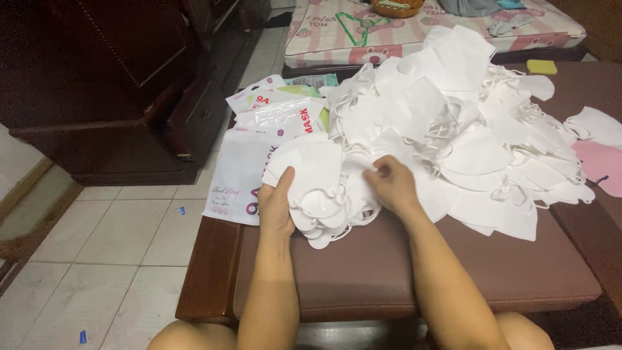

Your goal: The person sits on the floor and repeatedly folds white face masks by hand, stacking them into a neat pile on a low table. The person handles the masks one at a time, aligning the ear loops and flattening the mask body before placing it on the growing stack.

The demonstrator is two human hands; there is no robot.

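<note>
My left hand [277,204] grips a stack of folded white face masks [317,178] by its left edge, just above a brown cushioned bench [363,272]. My right hand [391,185] rests on the right side of that stack, its fingers pinched on a white mask. Behind and to the right spreads a large loose pile of white masks [453,123] with tangled ear loops.
White plastic packaging bags [243,172] lie at the bench's left end, partly over the edge. A pink mask [602,165] lies at the far right. A yellow sponge [541,67] sits farther back. Dark wooden cabinet [129,84] stands left on tiled floor; a patterned mattress [414,29] lies behind.
</note>
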